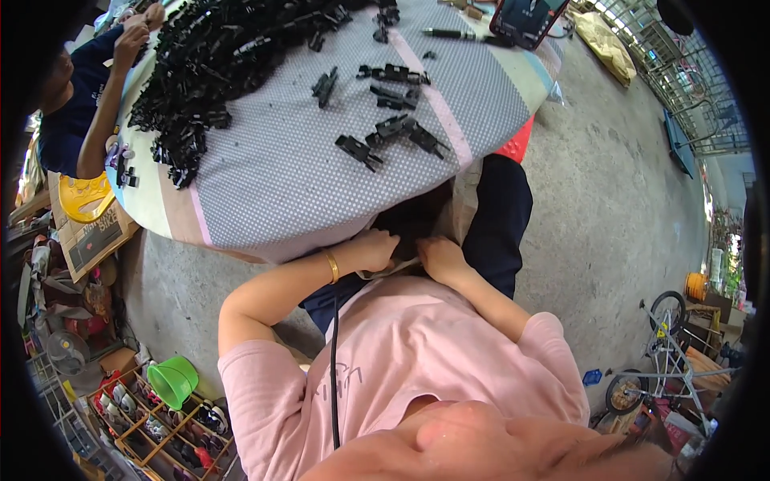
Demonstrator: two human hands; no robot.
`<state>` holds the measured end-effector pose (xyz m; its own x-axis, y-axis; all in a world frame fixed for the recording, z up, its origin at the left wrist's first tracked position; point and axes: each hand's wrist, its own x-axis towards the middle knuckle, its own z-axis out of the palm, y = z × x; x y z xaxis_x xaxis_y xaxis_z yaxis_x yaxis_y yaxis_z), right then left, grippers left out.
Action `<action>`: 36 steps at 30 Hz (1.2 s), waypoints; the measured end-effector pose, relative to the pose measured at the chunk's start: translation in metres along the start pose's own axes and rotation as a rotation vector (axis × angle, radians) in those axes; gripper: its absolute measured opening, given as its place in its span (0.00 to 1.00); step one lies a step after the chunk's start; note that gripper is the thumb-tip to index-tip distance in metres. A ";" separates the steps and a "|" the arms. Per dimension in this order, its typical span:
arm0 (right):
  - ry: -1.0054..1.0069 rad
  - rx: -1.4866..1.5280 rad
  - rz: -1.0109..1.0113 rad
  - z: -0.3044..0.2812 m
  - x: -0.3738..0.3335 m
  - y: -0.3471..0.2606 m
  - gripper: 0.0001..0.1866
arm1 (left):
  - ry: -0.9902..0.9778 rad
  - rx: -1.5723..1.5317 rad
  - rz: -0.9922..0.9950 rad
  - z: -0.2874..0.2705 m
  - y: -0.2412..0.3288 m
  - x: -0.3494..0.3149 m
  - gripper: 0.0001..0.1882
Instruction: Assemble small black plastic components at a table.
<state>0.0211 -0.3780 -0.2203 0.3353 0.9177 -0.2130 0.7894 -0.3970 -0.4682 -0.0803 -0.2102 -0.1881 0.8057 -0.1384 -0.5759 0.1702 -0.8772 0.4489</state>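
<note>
My left hand, with a gold bangle on its wrist, is at my lap just under the table's near edge. Its fingers are curled closed at the rim of a beige sack that stands between my knees. Close by on the right, my right hand also has its fingers bent around the sack's rim. The dark mouth of the sack lies between and beyond the hands; its contents cannot be made out. On the table above lie several loose black plastic clip-like parts.
A large heap of black parts covers the far left of the cloth-covered table. A pen and a phone lie at the far right. Another person sits at the left. A black cable hangs down my front.
</note>
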 end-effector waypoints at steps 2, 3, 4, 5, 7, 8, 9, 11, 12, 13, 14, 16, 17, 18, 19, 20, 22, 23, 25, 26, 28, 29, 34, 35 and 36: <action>-0.307 0.004 0.139 -0.005 0.000 -0.005 0.15 | -0.041 0.209 0.117 0.030 -0.009 0.003 0.25; -0.269 0.069 0.106 -0.003 -0.001 0.001 0.15 | -0.150 0.061 0.091 0.033 -0.009 0.006 0.24; -0.316 0.094 0.081 -0.010 0.001 0.000 0.17 | -0.259 -0.084 0.067 0.032 -0.009 0.011 0.23; -0.346 0.101 0.074 -0.009 0.000 0.006 0.18 | -0.325 -0.187 0.041 0.016 -0.001 0.009 0.23; -0.479 0.168 0.031 -0.033 0.006 -0.002 0.20 | -0.251 -0.531 0.243 0.026 -0.017 0.010 0.23; -0.532 0.235 -0.039 -0.029 0.004 0.007 0.21 | -0.108 -0.583 0.311 0.044 -0.023 0.013 0.24; -0.537 0.237 -0.029 -0.033 0.004 0.011 0.21 | -0.114 -0.588 0.319 0.042 -0.021 0.017 0.24; -0.595 0.350 -0.100 -0.046 0.005 0.012 0.26 | -0.335 -0.415 0.217 0.035 -0.014 0.026 0.24; -0.572 0.378 -0.090 -0.043 0.006 0.011 0.31 | -0.337 -0.413 0.220 0.040 -0.014 0.029 0.24; -0.572 0.377 -0.090 -0.039 0.005 0.011 0.31 | -0.357 -0.399 0.185 0.050 -0.016 0.034 0.24; -0.487 0.432 -0.194 -0.036 0.002 0.011 0.29 | -0.376 -0.384 0.149 0.060 -0.019 0.038 0.23; -0.399 0.481 -0.297 -0.032 -0.001 0.013 0.28 | -0.333 -0.429 0.158 0.075 -0.028 0.042 0.23; -0.390 0.381 -0.330 -0.030 -0.002 0.014 0.25 | -0.293 -0.476 0.164 0.081 -0.032 0.043 0.22; -0.381 0.284 -0.358 -0.027 -0.004 0.016 0.22 | -0.295 -0.474 0.167 0.073 -0.028 0.039 0.22; -0.377 0.281 -0.357 -0.025 -0.006 0.018 0.22 | -0.326 -0.623 0.062 0.055 -0.020 0.033 0.22; -0.346 0.308 -0.335 -0.023 -0.009 0.019 0.19 | -0.354 -0.771 -0.044 0.042 -0.014 0.029 0.21; -0.162 0.386 -0.373 -0.022 -0.009 0.017 0.14 | -0.244 -0.932 -0.141 0.030 -0.009 0.021 0.24; -0.140 0.577 -0.162 -0.022 -0.012 0.013 0.13 | -0.135 -1.093 -0.235 0.026 -0.008 0.018 0.29; -0.027 0.866 0.208 -0.017 -0.004 0.010 0.16 | 0.450 -0.708 -0.339 0.046 -0.026 0.026 0.34; 0.028 0.886 0.277 -0.009 0.001 0.025 0.18 | 0.668 -0.433 -0.356 0.043 -0.031 0.032 0.34; 0.034 0.715 0.299 -0.019 0.011 0.022 0.27 | 0.866 -0.516 -0.298 0.047 -0.044 0.026 0.29; 0.097 0.489 0.158 -0.021 0.010 0.017 0.29 | 0.972 -0.406 -0.273 0.067 -0.066 0.036 0.27; -0.230 0.608 -0.297 -0.130 0.008 -0.030 0.18 | 0.991 -0.434 -0.283 0.070 -0.058 0.034 0.24; -0.277 0.828 -0.298 -0.160 0.007 -0.042 0.14 | 0.951 -0.445 -0.270 0.047 -0.038 0.019 0.23; -0.075 0.795 -0.490 -0.184 0.011 -0.055 0.10 | 0.934 -0.546 -0.233 0.035 -0.029 0.007 0.24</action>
<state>0.0760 -0.3444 -0.0390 0.0027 0.9926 0.1215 0.2412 0.1173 -0.9634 -0.0991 -0.2017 -0.2287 0.7936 0.6067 -0.0463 0.4152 -0.4843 0.7701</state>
